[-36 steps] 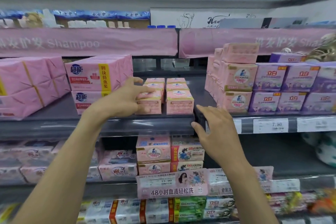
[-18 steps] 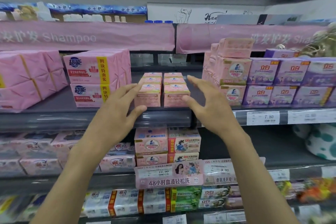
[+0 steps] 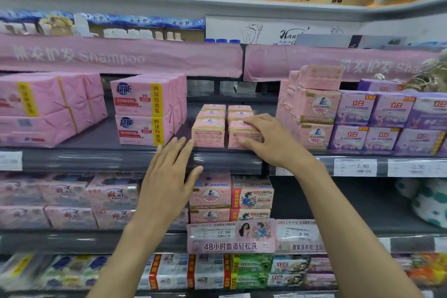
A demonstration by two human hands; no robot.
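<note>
I see a store aisle under a pink banner (image 3: 121,58). The grey middle shelf (image 3: 96,159) carries 2 rows of small pink boxes. My right hand (image 3: 273,143) grips the front right box (image 3: 238,134), fingers bent over its top, thumb on its front. My left hand (image 3: 167,184) is spread flat, with its fingertips just beside the front left box (image 3: 208,136).

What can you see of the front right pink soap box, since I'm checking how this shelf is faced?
The front right pink soap box is a small pink carton, its front print too blurred to read. It stands upright at the shelf edge, heading the right of two rows, beside its twin. The right hand grips it, fingers over the top, thumb on the front.
</note>
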